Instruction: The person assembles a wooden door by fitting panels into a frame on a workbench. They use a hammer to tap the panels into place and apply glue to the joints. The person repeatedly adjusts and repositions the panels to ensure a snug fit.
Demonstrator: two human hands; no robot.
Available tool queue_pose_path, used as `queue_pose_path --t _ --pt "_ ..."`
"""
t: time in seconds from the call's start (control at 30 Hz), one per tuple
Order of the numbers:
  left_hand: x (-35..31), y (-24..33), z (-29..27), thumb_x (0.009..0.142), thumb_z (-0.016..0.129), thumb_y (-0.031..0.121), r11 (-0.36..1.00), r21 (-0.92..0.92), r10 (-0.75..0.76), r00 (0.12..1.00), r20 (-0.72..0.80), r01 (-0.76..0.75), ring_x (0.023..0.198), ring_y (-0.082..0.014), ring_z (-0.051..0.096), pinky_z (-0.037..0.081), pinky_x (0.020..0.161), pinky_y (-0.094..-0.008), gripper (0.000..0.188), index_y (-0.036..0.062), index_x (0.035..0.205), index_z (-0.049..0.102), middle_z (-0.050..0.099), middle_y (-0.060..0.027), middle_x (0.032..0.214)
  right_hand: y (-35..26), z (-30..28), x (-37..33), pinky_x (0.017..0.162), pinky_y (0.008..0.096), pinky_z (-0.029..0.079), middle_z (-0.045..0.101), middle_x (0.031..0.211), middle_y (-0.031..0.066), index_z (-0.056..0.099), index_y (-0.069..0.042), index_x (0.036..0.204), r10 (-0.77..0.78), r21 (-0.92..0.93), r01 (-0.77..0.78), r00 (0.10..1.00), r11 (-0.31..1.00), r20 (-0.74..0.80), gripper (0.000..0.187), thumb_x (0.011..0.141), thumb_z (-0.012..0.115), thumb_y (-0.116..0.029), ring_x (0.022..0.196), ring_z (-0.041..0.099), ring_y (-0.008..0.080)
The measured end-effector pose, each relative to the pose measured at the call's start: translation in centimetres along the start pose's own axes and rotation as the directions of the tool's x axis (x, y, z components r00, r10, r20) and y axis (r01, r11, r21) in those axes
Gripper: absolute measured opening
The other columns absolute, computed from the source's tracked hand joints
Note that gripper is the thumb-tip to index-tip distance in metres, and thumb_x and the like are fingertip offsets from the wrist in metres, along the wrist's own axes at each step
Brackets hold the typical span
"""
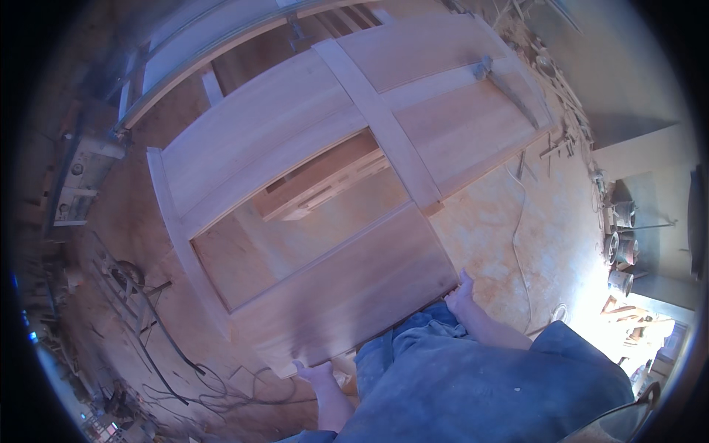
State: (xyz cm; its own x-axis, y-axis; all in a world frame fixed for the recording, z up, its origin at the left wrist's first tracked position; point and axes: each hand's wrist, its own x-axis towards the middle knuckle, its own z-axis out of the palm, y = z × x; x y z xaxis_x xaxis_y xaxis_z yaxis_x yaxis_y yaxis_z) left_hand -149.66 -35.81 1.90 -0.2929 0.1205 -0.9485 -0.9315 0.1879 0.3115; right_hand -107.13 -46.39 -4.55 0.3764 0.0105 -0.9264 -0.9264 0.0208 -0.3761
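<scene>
A large pale wooden frame with several panels (262, 133) fills the middle, its long rail (384, 129) running away from me. An opening shows between its left panels. On the near side of that opening lies a wide wooden panel (354, 288), its left end by the frame's left stile (173, 214). My left hand (317, 371) grips the panel's near edge at the left, thumb on top and fingers hidden underneath. At the right end of that edge, my right hand (461, 295) holds on in the same way. A hammer (509, 94) rests on the frame's far right panel.
Through the opening a slotted wooden piece (332, 184) is visible below. A long beam with a clamp (297, 33) stands beyond the frame. A cable (521, 229) runs over the dusty floor at right, near several cans (620, 282). Metal rods and hoses (148, 317) lie at left.
</scene>
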Motion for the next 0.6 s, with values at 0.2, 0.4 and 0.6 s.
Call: queue_pose_path --t 0.2,0.4,0.6 --pt "4.7 2.5 -2.4 0.099 0.048 0.055 1.0 -0.002 -0.017 0.995 0.097 0.017 0.135 -0.0354 0.049 0.039 0.114 -0.0532 0.067 0.0067 0.145 0.049 0.053 -0.0156 0.145 1.0 0.0 1.6 0.114 0.0536 0.038 0.053 0.147 0.0162 0.052 -0.005 0.14 -0.074 0.005 0.075 0.973 0.997 0.219 0.058 0.1 0.05 -0.047 0.135 0.049 0.0351" --pt "5.9 6.4 -4.4 0.098 0.05 0.051 0.998 -0.007 -0.061 0.934 0.352 0.068 0.133 -0.0362 0.05 0.041 0.113 -0.0539 0.066 0.0068 0.147 0.047 0.054 -0.0163 0.145 0.6 0.6 -0.9 0.117 0.0585 0.033 0.051 0.146 0.0186 0.047 -0.005 0.145 -0.07 0.051 0.064 0.991 0.997 0.116 0.068 0.104 0.031 -0.057 0.136 0.047 0.0378" --pt "5.1 9.7 -2.9 0.103 0.048 0.044 0.822 0.54 -0.222 0.975 0.016 0.179 0.127 -0.0364 0.053 0.042 0.11 -0.0518 0.055 0.0037 0.141 0.05 0.055 -0.0202 0.139 12.1 -0.4 -5.0 0.116 0.0584 0.034 0.055 0.143 0.016 0.054 -0.01 0.138 0.022 0.229 -0.035 0.998 0.973 0.058 0.063 0.103 0.03 -0.058 0.135 0.048 0.0359"
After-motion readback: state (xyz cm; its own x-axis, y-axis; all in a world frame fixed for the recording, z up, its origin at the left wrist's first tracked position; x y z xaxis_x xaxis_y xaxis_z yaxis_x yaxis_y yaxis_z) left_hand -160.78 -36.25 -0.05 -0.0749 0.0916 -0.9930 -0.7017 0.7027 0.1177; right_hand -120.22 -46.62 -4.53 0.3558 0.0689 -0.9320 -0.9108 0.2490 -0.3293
